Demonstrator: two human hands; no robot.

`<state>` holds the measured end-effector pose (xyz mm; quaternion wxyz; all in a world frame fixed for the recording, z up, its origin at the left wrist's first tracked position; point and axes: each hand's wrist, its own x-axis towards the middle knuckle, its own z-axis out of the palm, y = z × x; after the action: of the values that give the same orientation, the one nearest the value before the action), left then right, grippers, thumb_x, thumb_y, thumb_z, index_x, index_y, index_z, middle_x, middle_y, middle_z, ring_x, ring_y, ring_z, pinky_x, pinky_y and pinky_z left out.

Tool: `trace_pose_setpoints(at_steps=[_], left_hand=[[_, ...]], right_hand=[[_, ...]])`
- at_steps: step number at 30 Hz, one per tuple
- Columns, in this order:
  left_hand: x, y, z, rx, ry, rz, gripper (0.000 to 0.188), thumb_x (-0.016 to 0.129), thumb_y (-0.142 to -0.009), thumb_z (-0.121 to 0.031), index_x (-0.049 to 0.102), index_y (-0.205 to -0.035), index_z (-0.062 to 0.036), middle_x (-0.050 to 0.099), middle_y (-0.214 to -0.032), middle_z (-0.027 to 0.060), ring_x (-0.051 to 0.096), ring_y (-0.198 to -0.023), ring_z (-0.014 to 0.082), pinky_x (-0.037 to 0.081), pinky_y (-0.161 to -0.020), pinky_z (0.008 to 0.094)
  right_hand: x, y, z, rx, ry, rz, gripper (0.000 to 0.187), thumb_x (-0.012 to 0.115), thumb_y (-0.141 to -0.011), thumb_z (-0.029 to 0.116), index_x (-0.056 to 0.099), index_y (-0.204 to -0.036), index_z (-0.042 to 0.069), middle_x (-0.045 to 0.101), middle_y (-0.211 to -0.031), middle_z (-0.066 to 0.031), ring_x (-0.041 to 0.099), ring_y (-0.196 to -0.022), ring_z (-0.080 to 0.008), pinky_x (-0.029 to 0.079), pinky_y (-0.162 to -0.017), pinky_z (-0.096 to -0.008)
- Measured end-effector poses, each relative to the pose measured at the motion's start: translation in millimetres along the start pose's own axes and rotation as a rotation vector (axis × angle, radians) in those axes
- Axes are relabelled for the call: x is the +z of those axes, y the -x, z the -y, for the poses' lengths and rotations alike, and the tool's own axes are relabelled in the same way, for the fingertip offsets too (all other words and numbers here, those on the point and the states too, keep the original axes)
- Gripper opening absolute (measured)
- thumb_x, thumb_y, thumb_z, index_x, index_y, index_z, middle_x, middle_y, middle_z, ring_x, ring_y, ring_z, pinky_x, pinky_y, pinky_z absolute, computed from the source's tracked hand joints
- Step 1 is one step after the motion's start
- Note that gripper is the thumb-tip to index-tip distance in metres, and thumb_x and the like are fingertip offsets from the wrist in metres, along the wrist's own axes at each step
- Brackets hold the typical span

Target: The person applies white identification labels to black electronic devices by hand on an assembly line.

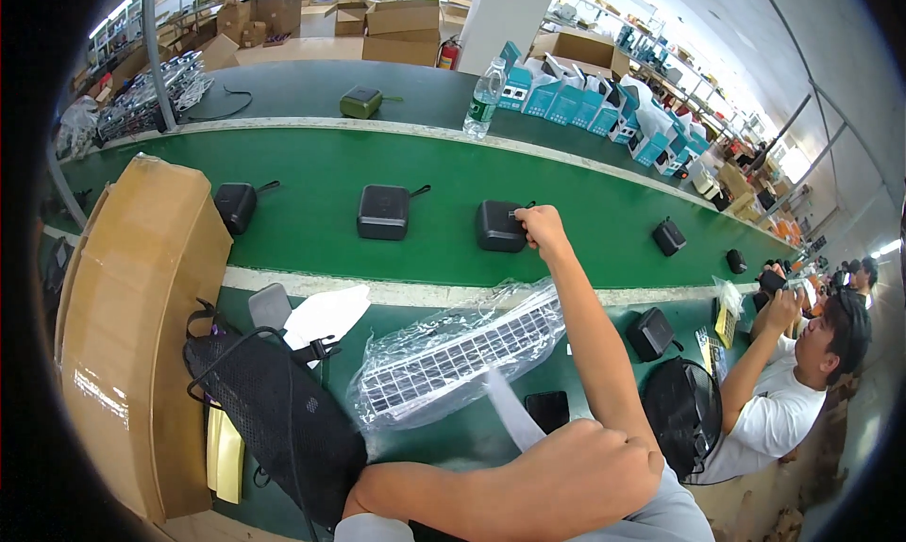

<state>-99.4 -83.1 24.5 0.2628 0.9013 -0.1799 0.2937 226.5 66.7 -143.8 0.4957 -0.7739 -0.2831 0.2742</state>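
My right hand (541, 229) reaches out over the green belt, its fingers closed at the upper right corner of a boxy black device (498, 229) that looks like a portable speaker. Some small pale thing shows at the fingertips, too small to name. Close to me, my left hand (599, 471) makes a fist across the right forearm. A whitish strip (512, 410) runs out from behind this fist and seems held in it; the fingertips are hidden. Beyond the strip lies a clear plastic bag (462, 358) with sheets of white labels in dark grids. A black phone (547, 410) lies beside the left hand.
More black strapped devices (383, 212) stand along the belt (311, 165). A tall carton (142, 353) and a black mesh bag (274, 410) fill the left. A water bottle (484, 99) stands on the far ledge. At right, a co-worker (783, 382) sits beside a black round-topped bag (675, 410).
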Motion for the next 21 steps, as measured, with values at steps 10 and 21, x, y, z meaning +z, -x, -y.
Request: trace_pose_setpoints(at_steps=[10,21], left_hand=[[-7,4,13,-0.019,0.038,-0.041,0.010,0.061,-0.072,-0.011,0.062,-0.073,-0.0008,0.057,-0.055,0.0085,0.060,-0.051,0.0203,0.044,-0.042,0.0325],[-3,2,9,-0.038,0.034,0.009,0.010,0.061,-0.072,-0.011,0.062,-0.070,-0.0013,0.058,-0.055,0.0106,0.062,-0.051,0.0226,0.046,-0.043,0.0336]], right_hand=[[-7,-6,1,-0.039,0.159,-0.042,0.025,0.071,-0.075,0.019,0.061,-0.065,-0.001,0.053,-0.056,-0.0052,0.049,-0.045,-0.0171,0.037,-0.042,-0.0336],[-16,-12,3,0.006,0.574,-0.133,0.034,0.073,-0.074,0.030,0.067,-0.069,-0.003,0.068,-0.073,-0.0186,0.067,-0.067,-0.0315,0.052,-0.067,-0.0406]])
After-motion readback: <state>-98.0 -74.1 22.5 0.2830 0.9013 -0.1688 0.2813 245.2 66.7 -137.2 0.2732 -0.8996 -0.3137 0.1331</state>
